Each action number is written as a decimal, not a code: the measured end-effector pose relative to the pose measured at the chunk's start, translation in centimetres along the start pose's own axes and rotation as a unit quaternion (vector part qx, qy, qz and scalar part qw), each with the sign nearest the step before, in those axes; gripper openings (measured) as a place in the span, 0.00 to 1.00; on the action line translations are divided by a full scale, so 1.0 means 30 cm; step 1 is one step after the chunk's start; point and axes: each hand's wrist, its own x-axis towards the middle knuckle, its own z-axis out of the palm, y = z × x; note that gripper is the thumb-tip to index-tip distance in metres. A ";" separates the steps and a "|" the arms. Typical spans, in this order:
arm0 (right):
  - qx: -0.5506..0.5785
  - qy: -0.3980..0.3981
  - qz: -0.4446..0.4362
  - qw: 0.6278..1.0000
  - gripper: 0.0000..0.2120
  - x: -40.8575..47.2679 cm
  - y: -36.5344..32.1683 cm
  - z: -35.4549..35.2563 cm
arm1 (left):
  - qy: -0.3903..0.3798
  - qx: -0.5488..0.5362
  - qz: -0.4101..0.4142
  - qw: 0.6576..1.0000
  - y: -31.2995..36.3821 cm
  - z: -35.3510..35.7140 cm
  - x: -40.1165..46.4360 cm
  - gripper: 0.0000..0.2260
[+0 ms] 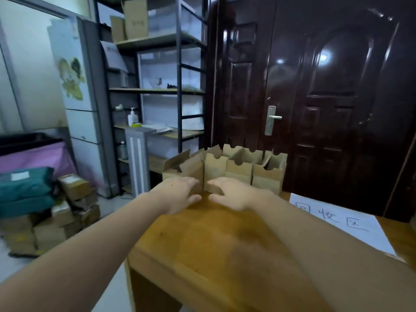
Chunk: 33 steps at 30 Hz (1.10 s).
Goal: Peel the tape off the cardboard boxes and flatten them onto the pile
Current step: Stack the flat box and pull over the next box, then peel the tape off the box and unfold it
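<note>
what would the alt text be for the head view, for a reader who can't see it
Two bare hands, left hand and right hand, reach across a wooden table toward a cluster of open cardboard boxes at its far edge. A dark door stands behind.

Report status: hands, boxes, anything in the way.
Left hand and right hand both open, reaching at the open-topped brown cardboard boxes at the wooden table's far edge. No box gripped yet. White handwritten paper sheet lies right, clear of reach.
</note>
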 end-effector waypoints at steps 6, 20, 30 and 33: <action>0.017 -0.010 -0.006 1.000 0.33 0.235 -0.070 0.059 | -0.005 0.009 -0.065 0.998 -0.206 0.028 0.064 0.30; 0.146 0.007 0.055 0.988 0.45 0.484 -0.034 0.244 | 0.072 0.087 -0.001 0.994 -0.288 0.237 0.301 0.14; 0.241 0.105 0.074 0.962 0.30 0.229 0.004 0.222 | 0.098 0.046 0.023 0.994 -0.078 0.210 0.127 0.24; 0.234 0.139 0.078 0.959 0.24 0.088 0.018 0.211 | 0.115 0.050 0.042 0.991 0.031 0.212 0.083 0.24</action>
